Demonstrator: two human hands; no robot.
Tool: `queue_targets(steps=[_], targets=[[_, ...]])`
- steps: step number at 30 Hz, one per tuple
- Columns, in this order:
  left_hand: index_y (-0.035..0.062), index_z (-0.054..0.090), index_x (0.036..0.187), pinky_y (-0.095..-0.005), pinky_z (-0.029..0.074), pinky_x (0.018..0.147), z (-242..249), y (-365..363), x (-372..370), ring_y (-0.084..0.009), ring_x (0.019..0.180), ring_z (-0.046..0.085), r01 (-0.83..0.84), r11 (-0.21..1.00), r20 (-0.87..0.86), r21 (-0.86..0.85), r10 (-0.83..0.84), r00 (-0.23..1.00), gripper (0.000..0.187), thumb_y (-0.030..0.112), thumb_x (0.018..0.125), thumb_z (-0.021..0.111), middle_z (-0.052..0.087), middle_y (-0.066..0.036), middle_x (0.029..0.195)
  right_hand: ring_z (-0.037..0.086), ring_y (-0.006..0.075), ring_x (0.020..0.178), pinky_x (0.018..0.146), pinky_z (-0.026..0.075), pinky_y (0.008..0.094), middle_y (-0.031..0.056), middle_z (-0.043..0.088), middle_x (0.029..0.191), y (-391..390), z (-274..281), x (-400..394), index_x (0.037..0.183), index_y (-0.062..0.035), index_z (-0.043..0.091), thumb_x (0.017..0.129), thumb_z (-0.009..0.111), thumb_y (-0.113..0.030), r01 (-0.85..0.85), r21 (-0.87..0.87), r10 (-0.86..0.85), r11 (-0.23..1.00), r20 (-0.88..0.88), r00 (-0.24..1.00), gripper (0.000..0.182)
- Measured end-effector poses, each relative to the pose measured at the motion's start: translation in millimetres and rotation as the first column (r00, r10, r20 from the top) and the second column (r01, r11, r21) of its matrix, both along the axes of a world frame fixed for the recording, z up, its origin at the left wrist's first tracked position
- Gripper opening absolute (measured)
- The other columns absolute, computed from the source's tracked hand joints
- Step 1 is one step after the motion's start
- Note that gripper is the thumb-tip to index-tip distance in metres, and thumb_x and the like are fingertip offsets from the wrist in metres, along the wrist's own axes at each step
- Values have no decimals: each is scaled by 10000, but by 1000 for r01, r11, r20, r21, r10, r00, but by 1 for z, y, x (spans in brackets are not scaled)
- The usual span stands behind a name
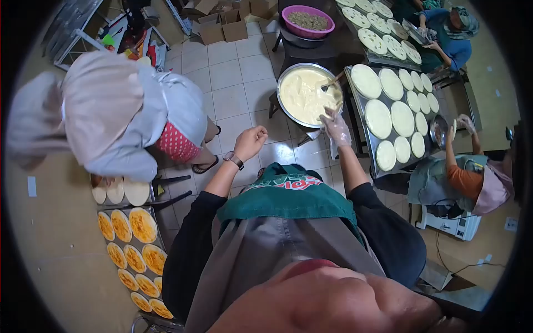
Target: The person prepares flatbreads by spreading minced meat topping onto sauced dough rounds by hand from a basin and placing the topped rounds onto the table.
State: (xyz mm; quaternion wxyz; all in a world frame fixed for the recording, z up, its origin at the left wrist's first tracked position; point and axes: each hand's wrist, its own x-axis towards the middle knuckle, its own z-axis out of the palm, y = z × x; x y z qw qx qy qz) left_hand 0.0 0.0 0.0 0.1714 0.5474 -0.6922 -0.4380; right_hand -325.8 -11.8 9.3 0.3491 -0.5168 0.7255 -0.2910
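Batter bowl: a wide metal bowl (288,114) of pale yellow batter sits on a low stand over the tiled floor, just left of the long tray and straight ahead of the person wearing the camera.
Spoon: a spoon (331,83) leans on the bowl's right rim, its handle pointing up and right, its head down in the batter.
Bowl and fingers: the gloved right hand (336,129) hovers at the bowl's near right edge, just below the spoon; whether it touches the rim I cannot tell.
Right fingers: in a clear plastic glove, loosely curled together, holding nothing that I can make out.
Left hand: the bare left hand (251,141) hangs over the floor tiles, left of the bowl and apart from it, a watch (234,160) on the wrist.
Left fingers: folded into a loose fist, empty as far as I can see.
Look of the batter: smooth, glossy, creamy yellow, with swirl marks across the surface.
Tray: a metal tray (371,147) on the desk to the right carries two rows of flat pale dough rounds (378,118).
Pink bowl: a pink bowl (308,20) with a dark filling stands further back, beyond the batter.
Co-workers: one person in a white cap (83,105) bends at the left over a rack of yellow-topped rounds (133,250); another at the right, in an orange sleeve (461,180), reaches toward the tray; a third, in blue (452,44), works at the far tray.
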Motion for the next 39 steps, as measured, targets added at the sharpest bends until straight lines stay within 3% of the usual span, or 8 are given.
queue_targets(steps=[2, 4, 9, 14, 19, 26, 35, 39], targets=[[63, 663, 954, -344, 512, 705, -15, 10, -4, -243, 784, 662, -53, 999, -161, -5, 52, 986, 166, 203, 867, 641, 693, -104, 892, 605, 273, 1173, 997, 461, 364, 191, 609, 1301, 30, -33, -19, 1317, -35, 579, 871, 679, -312, 141, 215, -208, 966, 327, 922, 535], [59, 663, 947, -342, 511, 704, -35, -110, -27, -244, 776, 655, -44, 999, -190, -28, 38, 981, 158, 195, 870, 638, 686, -105, 891, 626, 269, 1130, 945, 492, 356, 191, 618, 1283, -74, -79, -58, 1308, -23, 581, 870, 683, -304, 159, 174, -202, 972, 268, 942, 530], [51, 662, 939, -339, 510, 709, -63, -210, 12, -241, 757, 640, -19, 999, -131, -45, 13, 991, 144, 177, 875, 640, 668, -109, 903, 697, 222, 897, 680, 568, 303, 186, 638, 1237, -153, -125, -11, 1300, -11, 582, 872, 688, -289, 219, 129, -251, 967, 345, 904, 522], [45, 665, 929, -319, 497, 649, -81, -340, 3, -215, 702, 607, -94, 993, -112, -73, 85, 990, 130, 155, 861, 663, 647, -104, 903, 665, 234, 1007, 714, 576, 338, 194, 580, 1302, -264, -106, 4, 1332, -8, 542, 916, 639, -274, 238, 214, -307, 947, 394, 866, 502], [65, 671, 931, -306, 483, 633, -65, -475, -12, -191, 698, 591, -121, 968, -158, -221, 87, 984, 111, 118, 835, 678, 639, -84, 904, 626, 283, 1033, 764, 567, 375, 176, 580, 1229, -367, -112, 9, 1359, 17, 475, 934, 617, -263, 269, 321, -419, 908, 703, 575, 528], [59, 655, 997, -328, 506, 706, -105, -733, -51, -209, 826, 601, 50, 857, -141, -513, -142, 980, 238, 43, 768, 719, 626, -62, 956, 592, 309, 1068, 758, 579, 418, 144, 521, 1311, -514, -164, -12, 1370, -7, 448, 935, 627, -329, 476, 441, -633, 761, 663, 399, 570], [53, 350, 1456, -409, 399, 1068, -177, -1060, -203, -328, 1270, 485, -53, 855, -134, -516, -20, 991, 889, 233, 731, 832, 483, -220, 1362, 485, 337, 1255, 798, 552, 466, 181, 454, 1433, -694, -226, -36, 1446, -12, 352, 784, 762, -508, 667, 613, -898, 422, 382, 218, 923], [23, 457, 1392, -372, 455, 992, -229, -1141, -243, -298, 1163, 581, -137, 937, -364, -323, 11, 931, 788, 302, 754, 827, 573, -215, 1299, 549, 380, 1112, 748, 475, 659, 153, 470, 1377, -711, -342, -51, 1352, -34, 435, 761, 749, -571, 683, 622, -896, 384, 431, 111, 858]])
